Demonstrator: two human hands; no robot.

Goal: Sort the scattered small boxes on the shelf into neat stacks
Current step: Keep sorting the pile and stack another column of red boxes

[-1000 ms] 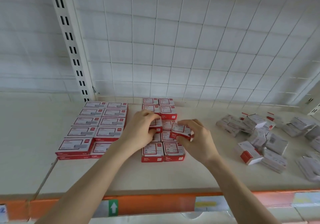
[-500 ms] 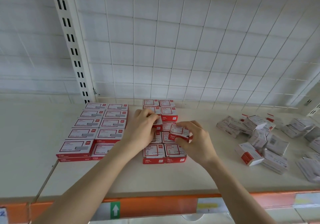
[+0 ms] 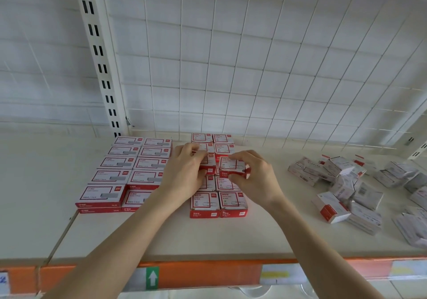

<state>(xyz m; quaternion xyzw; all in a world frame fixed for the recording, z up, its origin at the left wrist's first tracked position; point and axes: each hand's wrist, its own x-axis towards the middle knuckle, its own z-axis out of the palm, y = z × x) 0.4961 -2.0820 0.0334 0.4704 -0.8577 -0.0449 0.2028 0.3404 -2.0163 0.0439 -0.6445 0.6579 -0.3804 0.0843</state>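
The right hand (image 3: 256, 181) is pinching one red-and-white box (image 3: 232, 166) between curled fingers and thumb, holding it slightly tilted just above the right column of the two-column stack (image 3: 205, 203). This stack is standing mid-shelf (image 3: 231, 236), reaching back to the rear edge. The left hand (image 3: 184, 174) is gripping a neighbouring box (image 3: 209, 162) in the left column (fingers curled over its far side, thumb on the near side). A block of larger boxes (image 3: 115, 176) is sitting left of the stack. Scattered boxes (image 3: 342, 183) are lying in a loose pile toward the shelf's right edge, well apart from the stack.
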